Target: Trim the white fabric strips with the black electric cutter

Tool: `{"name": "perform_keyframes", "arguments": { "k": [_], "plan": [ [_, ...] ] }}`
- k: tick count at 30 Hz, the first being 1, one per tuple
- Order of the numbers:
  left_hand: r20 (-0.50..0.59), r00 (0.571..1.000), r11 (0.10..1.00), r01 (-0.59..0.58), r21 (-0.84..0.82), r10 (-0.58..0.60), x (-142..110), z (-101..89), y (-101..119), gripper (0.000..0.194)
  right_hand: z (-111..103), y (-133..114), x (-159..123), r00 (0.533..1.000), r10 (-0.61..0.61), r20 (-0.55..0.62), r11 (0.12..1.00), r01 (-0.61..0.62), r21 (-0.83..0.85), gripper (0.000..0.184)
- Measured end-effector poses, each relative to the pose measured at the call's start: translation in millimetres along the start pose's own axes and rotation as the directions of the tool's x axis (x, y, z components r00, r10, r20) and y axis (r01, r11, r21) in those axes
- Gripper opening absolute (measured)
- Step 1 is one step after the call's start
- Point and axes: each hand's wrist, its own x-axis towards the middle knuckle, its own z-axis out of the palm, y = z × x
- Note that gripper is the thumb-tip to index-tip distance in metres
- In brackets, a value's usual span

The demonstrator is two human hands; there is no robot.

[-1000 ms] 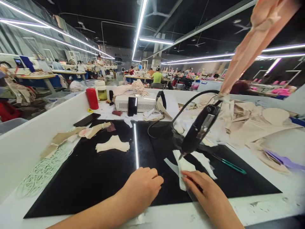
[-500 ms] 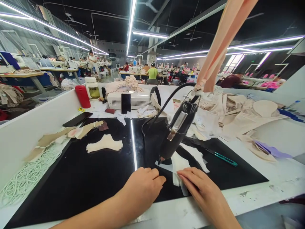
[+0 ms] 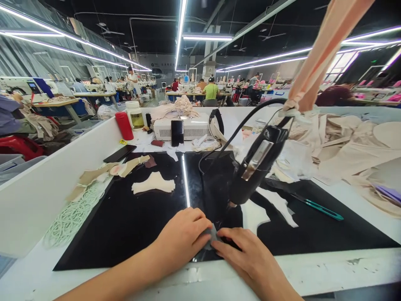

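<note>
My left hand [image 3: 184, 234] and my right hand [image 3: 247, 255] meet near the mat's front edge. Pinched between their fingers is a small grey translucent strip [image 3: 213, 235]. Just beyond them hangs a black hand tool [image 3: 257, 161] with a metal nozzle pointing down, slung from a peach fabric band [image 3: 326, 54]. A white fabric piece [image 3: 252, 214] lies on the black mat [image 3: 150, 221] beyond my right hand, with a narrower white piece [image 3: 280, 205] beside it. Farther left rests a cream fabric stack [image 3: 153, 183].
Teal thread snips [image 3: 324, 209] lie on the mat's right. Cream garments [image 3: 357, 142] are heaped at the back right. Pale green cord [image 3: 73, 217] lies along the left side. A white machine box [image 3: 191, 128], a phone [image 3: 177, 133] and a red cylinder [image 3: 124, 125] stand behind.
My right hand has left the white fabric piece and moved left to the grey strip. My left hand now grips the strip too. The view has turned slightly.
</note>
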Motion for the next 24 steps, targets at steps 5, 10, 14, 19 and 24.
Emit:
{"name": "perform_keyframes", "arguments": {
  "k": [5, 10, 14, 19, 24],
  "plan": [
    [0.017, 0.999, 0.999, 0.037, 0.027, -0.037, -13.0, -4.9, -5.6, 0.03, -6.1, 9.1, -12.7, 0.983, 0.144, -0.115, 0.987, -0.135, 0.087, 0.035],
    [0.004, 0.997, 0.994, 0.072, -0.076, -0.072, -17.6, -18.3, -11.5, 0.049, -8.4, 9.6, -15.3, 0.974, 0.157, -0.163, 0.986, -0.145, 0.084, 0.033],
    [0.019, 0.995, 0.994, 0.097, -0.053, -0.096, -10.5, -18.4, -15.9, 0.038, -5.5, -2.1, -1.3, 0.972, 0.134, -0.193, 0.99, -0.124, 0.062, 0.035],
    [0.078, 0.984, 0.978, 0.171, -0.117, -0.163, -0.5, -16.8, -15.2, 0.016, -3.5, -10.2, 8.8, 0.966, 0.127, -0.225, 0.992, -0.123, 0.033, 0.035],
    [0.092, 0.976, 0.956, 0.212, -0.204, -0.197, -0.7, -21.8, -13.0, 0.017, -0.1, -7.8, 10.8, 0.975, 0.143, -0.172, 0.988, -0.132, 0.077, 0.032]
  ]
}}
